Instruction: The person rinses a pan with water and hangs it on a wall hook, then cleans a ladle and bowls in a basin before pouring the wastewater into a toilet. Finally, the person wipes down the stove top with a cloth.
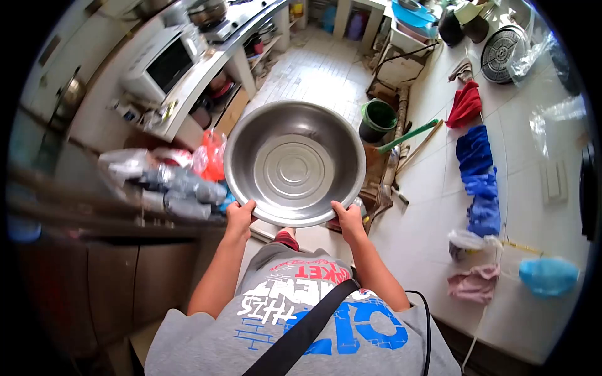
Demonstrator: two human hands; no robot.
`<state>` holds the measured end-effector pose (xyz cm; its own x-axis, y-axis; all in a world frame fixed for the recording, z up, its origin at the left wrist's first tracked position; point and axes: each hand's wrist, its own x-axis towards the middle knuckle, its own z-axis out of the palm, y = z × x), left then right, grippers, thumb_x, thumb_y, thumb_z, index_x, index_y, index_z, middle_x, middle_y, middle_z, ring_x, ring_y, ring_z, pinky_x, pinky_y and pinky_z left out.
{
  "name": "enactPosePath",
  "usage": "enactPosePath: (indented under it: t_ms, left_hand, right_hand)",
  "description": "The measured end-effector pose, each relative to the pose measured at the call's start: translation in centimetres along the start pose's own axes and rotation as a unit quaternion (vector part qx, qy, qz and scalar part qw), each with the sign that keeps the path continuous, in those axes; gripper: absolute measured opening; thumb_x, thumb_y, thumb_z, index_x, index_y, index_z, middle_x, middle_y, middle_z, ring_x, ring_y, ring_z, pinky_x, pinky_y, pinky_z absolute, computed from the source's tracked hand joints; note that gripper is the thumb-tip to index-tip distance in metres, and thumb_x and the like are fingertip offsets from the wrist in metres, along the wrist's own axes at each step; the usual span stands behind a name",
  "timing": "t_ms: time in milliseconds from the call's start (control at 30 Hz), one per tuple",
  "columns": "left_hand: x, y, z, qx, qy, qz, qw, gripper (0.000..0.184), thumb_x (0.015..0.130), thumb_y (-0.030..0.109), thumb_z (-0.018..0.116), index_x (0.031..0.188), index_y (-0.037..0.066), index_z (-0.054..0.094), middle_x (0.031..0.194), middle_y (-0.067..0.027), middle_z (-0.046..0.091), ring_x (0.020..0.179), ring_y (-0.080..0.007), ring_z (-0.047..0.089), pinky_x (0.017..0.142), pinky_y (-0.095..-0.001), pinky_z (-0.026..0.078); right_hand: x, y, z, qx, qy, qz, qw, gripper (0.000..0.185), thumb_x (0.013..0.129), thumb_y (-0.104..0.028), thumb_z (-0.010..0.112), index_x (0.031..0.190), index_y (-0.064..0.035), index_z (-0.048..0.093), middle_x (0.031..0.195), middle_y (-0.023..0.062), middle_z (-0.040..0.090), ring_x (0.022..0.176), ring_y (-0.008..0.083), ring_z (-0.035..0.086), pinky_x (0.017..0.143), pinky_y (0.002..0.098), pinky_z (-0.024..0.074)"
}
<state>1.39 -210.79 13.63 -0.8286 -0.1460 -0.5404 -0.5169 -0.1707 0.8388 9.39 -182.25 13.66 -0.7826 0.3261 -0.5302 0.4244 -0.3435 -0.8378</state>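
Note:
A wide metal basin [295,168] is held out in front of me at about waist height, its inside facing up and bare, with ring marks on the bottom. My left hand [240,218] grips the near rim on the left, thumb over the edge. On the right of the same rim, my right hand [346,218] is closed in the same way. The undersides of the fingers are hidden below the basin.
On the left, a counter carries a white microwave [162,61]; plastic bags [179,182] lie below. A dark green bucket [378,119] and a green-handled stick [409,136] stand right of the basin. Cloths [475,153] hang along the right wall. Tiled floor [307,69] runs ahead.

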Motion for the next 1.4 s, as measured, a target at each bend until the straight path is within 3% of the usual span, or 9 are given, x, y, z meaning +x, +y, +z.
enactPosePath:
  t_ms: [267, 467, 600, 767, 1100, 1367, 1400]
  left_hand:
    - [18.6, 12.4, 10.5, -0.008, -0.092, 0.005, 0.996, 0.017, 0.082, 0.004, 0.063, 0.097, -0.003, 0.057, 0.09, -0.0111, 0.065, 0.075, -0.021, 0.067, 0.07, -0.0371, 0.061]
    - [30.2, 21.6, 18.8, 0.0, -0.081, 0.025, 0.996, 0.02, 0.082, 0.005, 0.065, 0.098, -0.004, 0.056, 0.092, -0.0113, 0.064, 0.077, -0.0206, 0.066, 0.07, -0.0362, 0.06]
    - [39.8, 26.4, 25.1, 0.015, -0.067, 0.051, 0.996, 0.02, 0.082, 0.005, 0.066, 0.097, -0.004, 0.056, 0.092, -0.0112, 0.063, 0.078, -0.0206, 0.066, 0.072, -0.0364, 0.06]
    - [52.4, 31.5, 34.0, 0.0, -0.053, 0.077, 0.996, 0.019, 0.083, 0.006, 0.066, 0.096, -0.004, 0.056, 0.092, -0.0132, 0.064, 0.076, -0.0216, 0.067, 0.068, -0.0373, 0.06]
    - [72.9, 41.7, 49.4, -0.018, -0.018, 0.022, 0.999, 0.021, 0.082, 0.006, 0.066, 0.1, -0.002, 0.058, 0.093, -0.0111, 0.066, 0.078, -0.0214, 0.068, 0.07, -0.0388, 0.06]
    - [92.3, 54.9, 67.0, 0.006, -0.107, 0.043, 0.993, 0.02, 0.081, 0.006, 0.068, 0.094, -0.004, 0.057, 0.09, -0.0115, 0.065, 0.074, -0.0194, 0.066, 0.064, -0.0344, 0.059]
    - [94.1, 56.6, 69.4, 0.021, -0.126, 0.04, 0.991, 0.017, 0.083, 0.005, 0.065, 0.096, -0.003, 0.058, 0.092, -0.0122, 0.066, 0.078, -0.0209, 0.067, 0.069, -0.0361, 0.059]
  right_hand:
    - [16.3, -13.1, 5.7, 0.04, 0.029, -0.017, 0.999, 0.026, 0.09, -0.021, 0.067, 0.099, 0.0032, 0.063, 0.091, 0.0088, 0.068, 0.077, 0.0165, 0.067, 0.068, 0.032, 0.0596]
    - [29.4, -20.7, 9.9, 0.099, 0.062, -0.02, 0.993, 0.029, 0.088, -0.023, 0.067, 0.098, 0.0039, 0.061, 0.09, 0.0103, 0.067, 0.071, 0.0169, 0.066, 0.065, 0.0315, 0.0592]
    - [42.3, -24.5, 11.2, 0.139, 0.044, -0.01, 0.989, 0.026, 0.087, -0.021, 0.066, 0.096, 0.0022, 0.058, 0.089, 0.0103, 0.065, 0.071, 0.0185, 0.066, 0.056, 0.0314, 0.0577]
    - [58.0, -32.9, 11.8, 0.108, -0.014, -0.003, 0.994, 0.026, 0.086, -0.021, 0.066, 0.097, 0.0014, 0.058, 0.087, 0.0081, 0.064, 0.073, 0.0174, 0.066, 0.069, 0.0333, 0.0588]
    - [81.7, -49.8, 14.6, 0.042, -0.019, 0.01, 0.999, 0.022, 0.087, -0.02, 0.067, 0.093, 0.0006, 0.062, 0.086, 0.0066, 0.066, 0.073, 0.0156, 0.066, 0.068, 0.0329, 0.059]
    - [101.9, -63.2, 15.9, 0.086, 0.057, -0.005, 0.995, 0.024, 0.086, -0.02, 0.066, 0.096, 0.0006, 0.059, 0.087, 0.0076, 0.066, 0.074, 0.0177, 0.066, 0.068, 0.0335, 0.0589]
    - [103.7, -65.2, 16.0, 0.106, 0.071, -0.024, 0.991, 0.023, 0.085, -0.019, 0.067, 0.095, 0.0002, 0.059, 0.087, 0.008, 0.066, 0.076, 0.0187, 0.067, 0.068, 0.0336, 0.0588]
